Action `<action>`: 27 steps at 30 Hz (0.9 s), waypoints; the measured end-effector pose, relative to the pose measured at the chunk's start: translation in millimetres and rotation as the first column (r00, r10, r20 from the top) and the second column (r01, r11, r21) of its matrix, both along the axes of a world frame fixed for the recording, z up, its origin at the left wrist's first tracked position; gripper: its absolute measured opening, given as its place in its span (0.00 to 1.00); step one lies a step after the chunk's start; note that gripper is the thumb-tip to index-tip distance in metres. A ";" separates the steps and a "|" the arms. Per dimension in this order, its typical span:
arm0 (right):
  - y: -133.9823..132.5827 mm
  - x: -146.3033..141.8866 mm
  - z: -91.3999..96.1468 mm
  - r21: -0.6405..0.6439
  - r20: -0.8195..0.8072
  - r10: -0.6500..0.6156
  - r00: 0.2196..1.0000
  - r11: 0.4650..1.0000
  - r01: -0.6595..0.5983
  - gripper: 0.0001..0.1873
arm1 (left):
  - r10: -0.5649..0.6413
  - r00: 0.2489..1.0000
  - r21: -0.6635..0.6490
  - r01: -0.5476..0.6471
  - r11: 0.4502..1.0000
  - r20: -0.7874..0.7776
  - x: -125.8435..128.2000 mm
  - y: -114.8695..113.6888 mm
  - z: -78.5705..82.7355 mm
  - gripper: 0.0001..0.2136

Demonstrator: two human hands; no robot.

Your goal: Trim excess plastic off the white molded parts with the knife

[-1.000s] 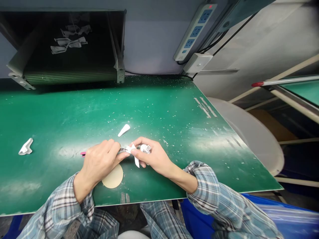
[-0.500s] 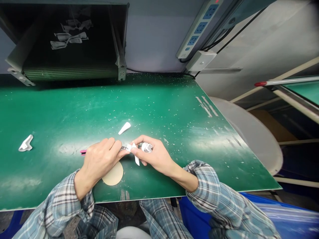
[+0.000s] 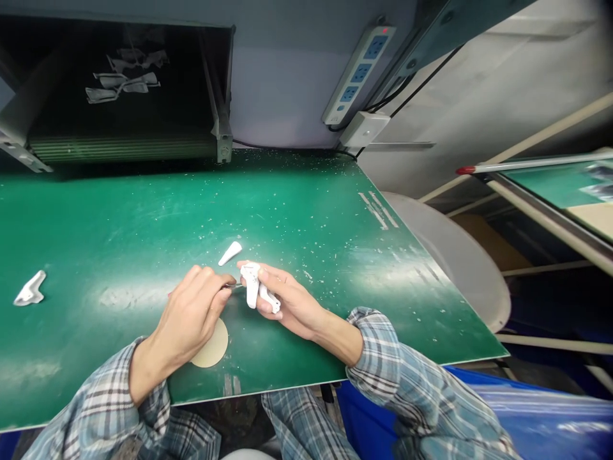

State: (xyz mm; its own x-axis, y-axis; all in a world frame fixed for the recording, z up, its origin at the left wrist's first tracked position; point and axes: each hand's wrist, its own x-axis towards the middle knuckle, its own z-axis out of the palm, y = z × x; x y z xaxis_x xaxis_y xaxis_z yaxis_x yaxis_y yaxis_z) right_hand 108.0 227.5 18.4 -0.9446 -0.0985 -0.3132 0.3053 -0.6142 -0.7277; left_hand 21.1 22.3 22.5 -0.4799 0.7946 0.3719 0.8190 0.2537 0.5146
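Observation:
My right hand is closed on a small white plastic part just above the green table. My left hand is closed on a thin tool with a pink handle end; its metal tip touches the white part. A loose white plastic sliver lies just beyond my hands. A tan round disc lies on the table under my left wrist.
Another white part lies at the far left of the table. A dark conveyor opening at the back carries several white parts. A power strip hangs on the back wall. A white round bin and a blue bin stand at the right.
My right hand has turned the white part so that it stands more upright. The pink handle end is now hidden behind my left hand. The camera has shifted slightly.

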 end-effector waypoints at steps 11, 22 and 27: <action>-0.8 -0.3 -0.9 0.002 0.033 -0.038 0.999 0.999 0.038 0.26 | -0.017 1.000 -0.068 0.018 0.998 0.007 3.4 -2.2 1.4 0.11; -6.2 0.1 -2.2 -0.047 0.092 -0.040 0.995 0.998 0.044 0.24 | 0.091 0.994 -0.058 -0.094 0.994 -0.057 5.9 -1.5 1.4 0.11; -9.9 1.1 -3.5 -0.088 0.105 -0.052 0.993 0.994 0.062 0.23 | 0.180 0.936 0.003 -0.188 0.982 -0.301 7.9 0.2 0.2 0.08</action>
State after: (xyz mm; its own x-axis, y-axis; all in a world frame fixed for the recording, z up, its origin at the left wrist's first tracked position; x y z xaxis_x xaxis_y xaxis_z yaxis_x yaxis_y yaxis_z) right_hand 109.1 217.6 14.9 -0.9127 -0.0777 -0.4011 0.3381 -0.6947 -0.6348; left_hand 29.0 22.6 22.7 -0.4887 0.7139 0.5015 0.8716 0.4246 0.2449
